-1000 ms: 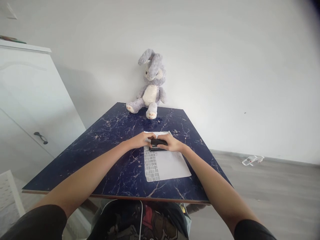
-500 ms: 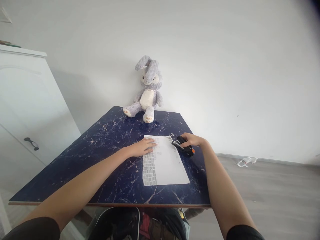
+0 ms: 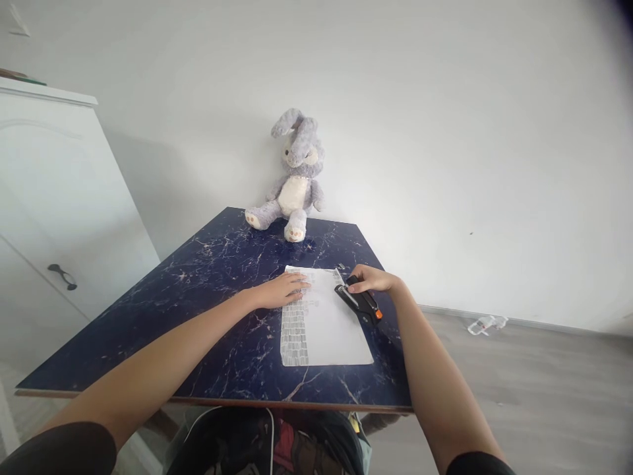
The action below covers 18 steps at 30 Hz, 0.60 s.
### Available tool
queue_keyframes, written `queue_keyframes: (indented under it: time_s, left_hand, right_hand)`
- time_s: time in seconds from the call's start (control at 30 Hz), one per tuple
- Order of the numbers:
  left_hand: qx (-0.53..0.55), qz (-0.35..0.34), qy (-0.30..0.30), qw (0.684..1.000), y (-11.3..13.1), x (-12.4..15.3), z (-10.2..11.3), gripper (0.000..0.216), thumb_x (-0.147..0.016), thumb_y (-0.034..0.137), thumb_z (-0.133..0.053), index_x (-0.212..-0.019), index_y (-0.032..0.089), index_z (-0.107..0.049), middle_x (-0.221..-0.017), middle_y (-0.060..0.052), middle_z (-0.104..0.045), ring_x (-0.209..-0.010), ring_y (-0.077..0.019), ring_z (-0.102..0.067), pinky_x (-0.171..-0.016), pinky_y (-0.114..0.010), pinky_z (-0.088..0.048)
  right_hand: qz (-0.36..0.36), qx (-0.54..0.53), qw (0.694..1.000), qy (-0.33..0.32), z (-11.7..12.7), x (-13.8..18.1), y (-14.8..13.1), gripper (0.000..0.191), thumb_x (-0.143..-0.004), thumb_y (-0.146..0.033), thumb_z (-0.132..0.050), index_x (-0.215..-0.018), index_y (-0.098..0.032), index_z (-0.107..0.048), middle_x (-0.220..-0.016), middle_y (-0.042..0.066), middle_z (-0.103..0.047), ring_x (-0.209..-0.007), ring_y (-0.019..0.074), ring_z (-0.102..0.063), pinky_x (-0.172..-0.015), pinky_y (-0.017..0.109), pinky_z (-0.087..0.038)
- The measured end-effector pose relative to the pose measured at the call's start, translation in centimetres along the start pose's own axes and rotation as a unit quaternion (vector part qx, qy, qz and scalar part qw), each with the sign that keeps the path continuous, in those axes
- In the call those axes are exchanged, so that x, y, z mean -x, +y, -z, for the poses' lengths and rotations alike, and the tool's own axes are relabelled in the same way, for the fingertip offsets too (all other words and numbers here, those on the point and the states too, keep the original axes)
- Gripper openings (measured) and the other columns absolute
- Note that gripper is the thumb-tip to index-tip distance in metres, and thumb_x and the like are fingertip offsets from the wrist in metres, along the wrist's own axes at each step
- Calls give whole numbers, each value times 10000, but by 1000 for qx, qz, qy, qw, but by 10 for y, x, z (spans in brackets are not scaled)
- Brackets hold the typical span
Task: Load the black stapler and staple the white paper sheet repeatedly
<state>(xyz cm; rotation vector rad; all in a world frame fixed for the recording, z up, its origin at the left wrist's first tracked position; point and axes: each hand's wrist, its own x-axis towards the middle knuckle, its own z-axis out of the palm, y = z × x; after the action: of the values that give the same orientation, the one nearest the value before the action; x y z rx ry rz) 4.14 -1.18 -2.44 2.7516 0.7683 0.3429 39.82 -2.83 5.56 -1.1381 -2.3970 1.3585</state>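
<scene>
A sheaf of white paper (image 3: 336, 336) with a printed grey block pattern down its left side lies on the dark blue marbled table (image 3: 212, 290). My left hand (image 3: 287, 290) rests flat on the paper's upper left, fingers spread. In my right hand (image 3: 370, 278) is a black stapler (image 3: 363, 305) with an orange tip at its rear end. The stapler's front end lies over the paper's right edge; whether the sheet is between its jaws I cannot tell. Just beyond the paper's top right corner sits a small metallic piece (image 3: 341, 266), too small to name.
A grey plush rabbit (image 3: 294, 191) sits at the table's far edge against the white wall. To the left stands a white cabinet (image 3: 64, 191) with a dark handle. A clear plastic item (image 3: 487, 324) lies on the wooden floor at right. A dark bag (image 3: 232, 442) shows below the table's front edge.
My right hand has drawn the stapler slightly left and turned it, so its front reaches further over the paper's right edge. My left hand stays on the paper.
</scene>
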Motion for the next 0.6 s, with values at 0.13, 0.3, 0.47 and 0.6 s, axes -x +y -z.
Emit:
queue_keyframes:
  time_s: [0.13, 0.3, 0.47, 0.6]
  left_hand:
    - [1, 4, 6, 1000, 0, 0, -1, 507, -1096, 510, -408, -1519, 277, -561, -1651, -89, -442, -1543, -294, -374, -1288, -476, -244]
    - [6, -1, -2, 1000, 4, 0, 3, 510, -1096, 490, -404, -1523, 257, -557, -1655, -100, -436, -1558, -302, -348, -1294, -480, -228]
    - [11, 1, -5, 1000, 4, -1, 4, 510, -1089, 479, -417, -1527, 253, -550, -1653, -106, -437, -1560, -297, -345, -1287, -476, -239]
    - [1, 10, 8, 1000, 9, -1, 2, 487, -1094, 468, -410, -1500, 256, -575, -1643, -109, -450, -1547, -305, -369, -1294, -507, -216]
  right_hand:
    - [-27, -12, 996, -88, -15, -15, -11, 519, -799, -620, -792, -613, -162, -632, -484, -28, -574, -424, 122, -544, -402, 230, -429]
    - [-64, -26, 993, -99, -22, -17, -13, 548, -824, -651, -762, -589, -178, -614, -476, -6, -627, -417, 145, -591, -404, 237, -466]
    - [-75, -55, 992, -90, -17, -14, -4, 558, -818, -669, -765, -604, -174, -623, -477, -12, -611, -409, 137, -570, -431, 250, -496]
    - [-60, -90, 993, -48, -22, -19, -5, 554, -835, -678, -750, -664, -163, -641, -566, 16, -658, -480, 152, -620, -475, 258, -512]
